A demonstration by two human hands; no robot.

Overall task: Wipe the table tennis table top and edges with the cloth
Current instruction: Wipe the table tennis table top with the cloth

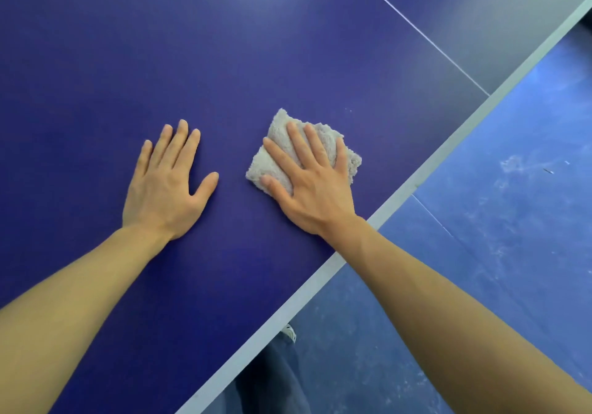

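Cloth, a folded pale grey terry square [280,128], lay flat on the dark blue table tennis counter [192,45], close to the counter's right edge and roughly midway along the stretch of that edge in view. The right hand [315,186] rested on top of it, palm down, its fingers [296,139] straight and spread, pressing the cloth rather than curling round it. The cloth's far corner and its left and right margins showed past the hand. The right forearm crossed over the counter's edge to reach it.

The left hand [163,183] lay flat on the bare counter surface to the left of the cloth, apart from it. Its fingers [174,141] were straight and close together, the thumb was out to the side, and it held nothing.

A pale grey-white band [448,146] ran along the counter's right edge. A thin white line [416,29] crossed the top from the far side and met that band towards the far right corner. Beyond this line the surface looked greyer, with a soft glare on it. A few tiny pale specks sat on the top just beyond the cloth.

Past the edge lay a lighter blue floor [512,221], scuffed with whitish marks and crossed by a faint pale line [432,218]. Beside the near part of the edge a dark grey trouser leg [272,381] and the tip of a light shoe [290,333] showed on that floor.
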